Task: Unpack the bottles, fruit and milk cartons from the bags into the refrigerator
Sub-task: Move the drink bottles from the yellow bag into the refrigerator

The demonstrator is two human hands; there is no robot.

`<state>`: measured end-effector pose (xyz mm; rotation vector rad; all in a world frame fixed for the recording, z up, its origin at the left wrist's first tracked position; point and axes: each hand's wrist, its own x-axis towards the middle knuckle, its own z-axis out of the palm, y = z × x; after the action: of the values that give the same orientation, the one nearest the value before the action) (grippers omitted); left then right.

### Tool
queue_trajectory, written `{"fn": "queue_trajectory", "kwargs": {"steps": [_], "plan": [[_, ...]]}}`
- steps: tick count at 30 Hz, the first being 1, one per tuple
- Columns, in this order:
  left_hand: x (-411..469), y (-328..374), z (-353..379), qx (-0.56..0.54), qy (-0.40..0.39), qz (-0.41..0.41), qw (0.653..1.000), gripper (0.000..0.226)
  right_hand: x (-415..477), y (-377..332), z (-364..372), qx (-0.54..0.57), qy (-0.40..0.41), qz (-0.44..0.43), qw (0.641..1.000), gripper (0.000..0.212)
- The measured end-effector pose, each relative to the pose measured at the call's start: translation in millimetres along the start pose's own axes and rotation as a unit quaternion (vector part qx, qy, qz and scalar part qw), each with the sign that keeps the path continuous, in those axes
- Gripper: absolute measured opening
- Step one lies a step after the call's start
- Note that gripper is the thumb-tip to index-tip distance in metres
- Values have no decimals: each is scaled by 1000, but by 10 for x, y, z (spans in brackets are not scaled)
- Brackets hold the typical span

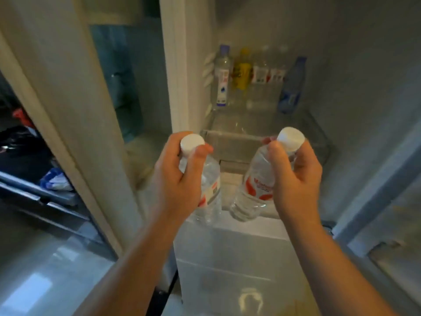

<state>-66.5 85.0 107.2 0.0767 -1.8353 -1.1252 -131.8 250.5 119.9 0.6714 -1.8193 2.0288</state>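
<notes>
Left hand (180, 179) curled round neck of left water bottle (210, 185), just under white cap; bottle held roughly upright. Right hand (293, 179) clamped on neck of right water bottle (255, 185); bottle tilted, base swung toward left. Hands held apart; bottles near each other, not touching. Both held before open refrigerator (364, 87), below front edge of glass shelf (232, 135). Along shelf's back edge: purple-capped bottle (222, 76), yellow bottle (242, 71), blue bottle (292, 85).

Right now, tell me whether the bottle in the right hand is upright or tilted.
Tilted. The right hand grips the bottle at its neck; the white cap is up and right, the base lower and left.
</notes>
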Motion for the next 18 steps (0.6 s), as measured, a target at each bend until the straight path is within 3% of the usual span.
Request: {"fn": "queue_trajectory", "kwargs": {"steps": [7, 13, 18], "plan": [[989, -228, 594, -72, -45, 45, 995, 32, 811, 131, 95, -65, 98, -63, 991, 18], [1610, -287, 1106, -150, -44, 49, 986, 41, 1512, 229, 149, -78, 103, -82, 988, 11], [1945, -398, 1523, -144, 5, 45, 989, 27, 2021, 500, 196, -69, 83, -86, 990, 2]]}}
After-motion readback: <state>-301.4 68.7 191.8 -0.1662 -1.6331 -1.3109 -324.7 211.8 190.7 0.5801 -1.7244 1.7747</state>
